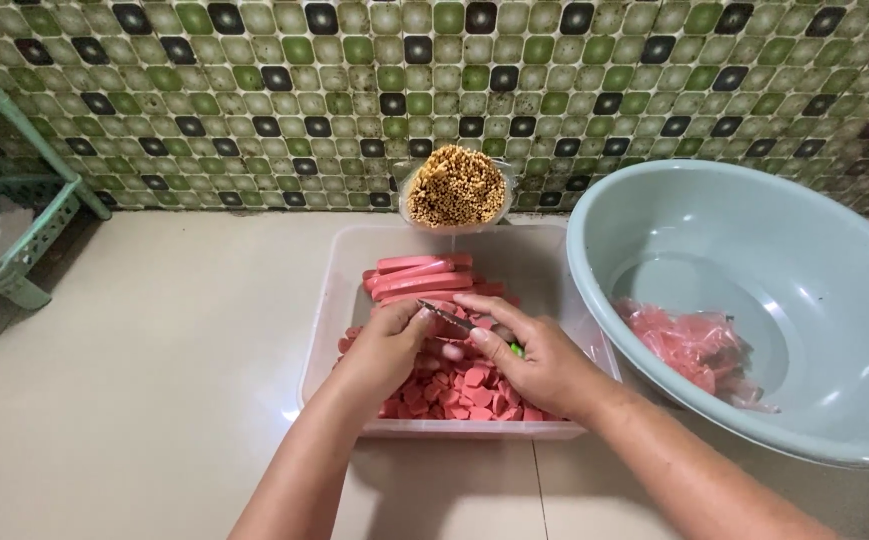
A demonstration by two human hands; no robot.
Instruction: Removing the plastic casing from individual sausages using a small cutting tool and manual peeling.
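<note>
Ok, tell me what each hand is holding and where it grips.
Right hand holds a small knife by its green handle end; left hand pinches a sausage piece, mostly hidden.

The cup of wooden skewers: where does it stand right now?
In the head view the cup of wooden skewers stands top centre, against the tiled wall, just behind the clear plastic tub of sausages.

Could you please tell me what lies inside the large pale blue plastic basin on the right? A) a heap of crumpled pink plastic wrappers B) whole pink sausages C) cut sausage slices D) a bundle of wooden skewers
A: the large pale blue plastic basin holds only a heap of crumpled pink plastic wrappers; the sausages and their slices lie in the clear rectangular plastic tub beside it.
</note>
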